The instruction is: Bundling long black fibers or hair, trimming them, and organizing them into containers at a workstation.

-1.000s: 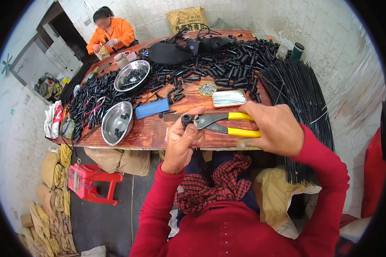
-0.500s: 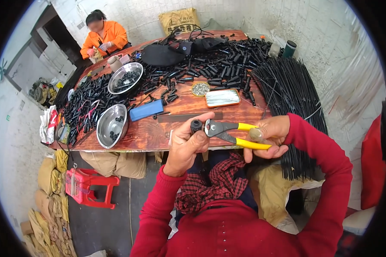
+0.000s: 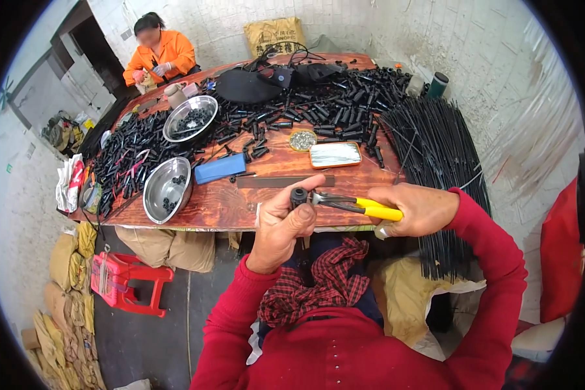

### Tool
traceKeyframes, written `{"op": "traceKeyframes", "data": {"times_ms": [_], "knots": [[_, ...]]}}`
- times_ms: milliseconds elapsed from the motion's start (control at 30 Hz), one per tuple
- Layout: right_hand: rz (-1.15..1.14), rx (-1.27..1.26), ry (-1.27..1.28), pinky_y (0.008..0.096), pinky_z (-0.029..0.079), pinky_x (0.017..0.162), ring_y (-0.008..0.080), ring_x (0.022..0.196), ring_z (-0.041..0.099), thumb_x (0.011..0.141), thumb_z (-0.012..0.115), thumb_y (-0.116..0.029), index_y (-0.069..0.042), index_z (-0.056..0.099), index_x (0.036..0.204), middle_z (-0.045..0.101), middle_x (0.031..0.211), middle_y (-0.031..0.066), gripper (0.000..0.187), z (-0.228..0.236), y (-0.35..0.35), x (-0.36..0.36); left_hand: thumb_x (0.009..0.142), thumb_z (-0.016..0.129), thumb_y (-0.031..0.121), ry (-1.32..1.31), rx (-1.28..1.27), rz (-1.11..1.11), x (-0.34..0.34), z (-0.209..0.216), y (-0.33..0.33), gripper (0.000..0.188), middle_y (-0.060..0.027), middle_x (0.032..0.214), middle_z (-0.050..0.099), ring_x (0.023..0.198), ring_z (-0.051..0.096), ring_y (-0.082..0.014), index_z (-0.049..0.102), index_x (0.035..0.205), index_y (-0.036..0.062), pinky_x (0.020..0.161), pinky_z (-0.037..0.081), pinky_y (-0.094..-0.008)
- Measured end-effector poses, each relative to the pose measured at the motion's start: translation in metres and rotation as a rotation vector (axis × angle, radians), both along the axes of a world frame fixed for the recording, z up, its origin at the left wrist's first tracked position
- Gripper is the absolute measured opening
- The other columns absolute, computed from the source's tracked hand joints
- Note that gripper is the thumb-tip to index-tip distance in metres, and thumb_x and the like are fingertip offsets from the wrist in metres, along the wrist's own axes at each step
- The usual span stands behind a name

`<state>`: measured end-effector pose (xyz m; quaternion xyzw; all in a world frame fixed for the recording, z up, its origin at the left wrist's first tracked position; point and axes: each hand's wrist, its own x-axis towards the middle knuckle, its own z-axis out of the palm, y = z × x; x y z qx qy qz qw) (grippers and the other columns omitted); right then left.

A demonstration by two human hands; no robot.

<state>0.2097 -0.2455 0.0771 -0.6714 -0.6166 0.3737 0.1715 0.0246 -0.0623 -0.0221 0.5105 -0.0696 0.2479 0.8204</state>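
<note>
Between the thumb and fingers of my left hand [image 3: 276, 231] stands a short black tubular piece [image 3: 298, 196], its round end with a hole facing up. My right hand [image 3: 422, 209] is wrapped round the yellow handles of a pair of end-cutting pincers [image 3: 378, 209]. The pincers are turned nearly edge-on, with their metal jaws against the side of the black piece. What the jaws grip there is too small to make out. Both hands are held just above the table's front edge.
The wooden table [image 3: 227, 208] bears a heap of black tubular pieces [image 3: 331, 120], two metal bowls [image 3: 167, 211], a blue block [image 3: 221, 169], an orange-rimmed tray [image 3: 335, 155] of thin pale pins and a bundle of black rods [image 3: 435, 149]. A co-worker in orange [image 3: 175, 52] sits far left. A red stool [image 3: 127, 279] stands lower left.
My right hand has rolled over, back of the hand now up. The pincers have turned from flat to nearly edge-on, and their handles appear closer together. My left hand stays almost in place.
</note>
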Motion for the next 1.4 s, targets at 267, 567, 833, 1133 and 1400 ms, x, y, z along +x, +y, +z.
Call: {"op": "traceKeyframes", "data": {"times_ms": [267, 567, 833, 1133, 1400], "knots": [[-0.021, 0.446, -0.157, 0.0445, 0.052, 0.08, 0.0388, 0.097, 0.067, 0.085, 0.068, -0.009, -0.001, 0.06, 0.119, 0.067, 0.101, 0.0198, 0.037, -0.013, 0.005, 0.003, 0.101, 0.065, 0.023, 0.02, -0.027, 0.022, 0.005, 0.002, 0.002, 0.052, 0.0073, 0.072, 0.045, 0.059, 0.036, -0.0031, 0.051, 0.144, -0.0021, 0.053, 0.027, -0.0216], [-0.072, 0.033, 0.274, 0.0276, 0.053, 0.072, 0.0102, 0.084, 0.064, 0.101, 0.056, -0.006, 0.002, 0.062, 0.118, 0.069, 0.097, 0.0041, 0.02, 0.017, 0.011, 0.005, 0.103, 0.062, 0.024, 0.055, 0.01, 0.038, 0.006, 0.002, 0.002, 0.054, 0.004, 0.064, 0.039, 0.056, 0.034, -0.0067, 0.046, 0.145, -0.0054, 0.052, 0.028, -0.0238], [-0.091, -0.12, 0.458, 0.0229, 0.051, 0.071, 0.0083, 0.083, 0.062, 0.101, 0.055, -0.005, 0.0, 0.061, 0.121, 0.067, 0.098, 0.0029, 0.021, 0.017, 0.014, 0.01, 0.103, 0.062, 0.026, 0.018, -0.022, -0.017, 0.005, 0.003, 0.003, 0.055, 0.004, 0.064, 0.038, 0.055, 0.032, -0.0064, 0.046, 0.144, -0.0059, 0.052, 0.026, -0.0238], [-0.101, -0.046, 0.357, 0.024, 0.046, 0.052, 0.0058, 0.058, 0.056, 0.104, 0.051, -0.021, -0.005, 0.062, 0.105, 0.061, 0.075, -0.0008, 0.019, 0.012, 0.015, -0.008, 0.101, 0.064, 0.031, -0.015, -0.025, -0.086, 0.002, 0.0, 0.006, 0.058, 0.0043, 0.063, 0.038, 0.054, 0.031, -0.0056, 0.047, 0.142, -0.0071, 0.05, 0.023, -0.0239], [-0.203, -0.288, 0.638, 0.0247, 0.044, 0.05, 0.0063, 0.054, 0.052, 0.106, 0.05, -0.027, -0.003, 0.063, 0.099, 0.056, 0.067, -0.0011, 0.028, -0.019, 0.008, -0.018, 0.101, 0.064, 0.029, 0.084, -0.053, 0.033, -0.006, -0.001, 0.017, 0.059, 0.006, 0.069, 0.037, 0.056, 0.032, -0.0048, 0.047, 0.144, -0.0076, 0.051, 0.026, -0.0212]]}}
